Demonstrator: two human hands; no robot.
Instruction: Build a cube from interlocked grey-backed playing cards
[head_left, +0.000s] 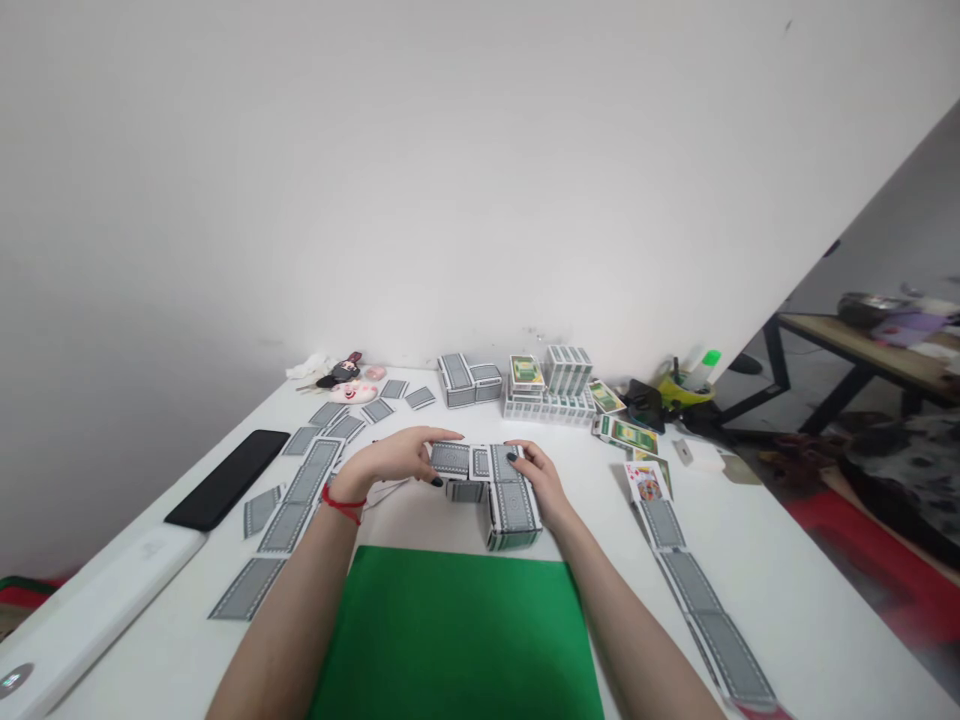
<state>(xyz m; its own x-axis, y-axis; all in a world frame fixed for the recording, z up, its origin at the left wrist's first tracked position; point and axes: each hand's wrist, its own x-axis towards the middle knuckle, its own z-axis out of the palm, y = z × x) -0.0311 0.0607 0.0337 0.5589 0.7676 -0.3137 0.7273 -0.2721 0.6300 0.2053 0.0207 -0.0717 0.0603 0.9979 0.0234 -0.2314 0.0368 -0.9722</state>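
In the head view, grey-backed playing cards [450, 458] are grouped in stacks at the middle of the white table. My left hand [401, 457] holds the left end of this group, with its thumb in front and a finger along the far edge. At the group's right side, a taller deck of cards [515, 508] reaches toward me. My right hand [541, 482] grips the far right stack, thumb on top and fingers around its far side. The undersides of the stacks are hidden. A green mat [457, 635] lies between my forearms.
Loose grey-backed cards [289, 525] spread along the left, beside a black phone [229, 480] and a long white device [105, 605]. More cards [694, 582] run down the right, below a face card [646, 482]. Card stacks [455, 375] and card boxes [568, 372] stand by the wall.
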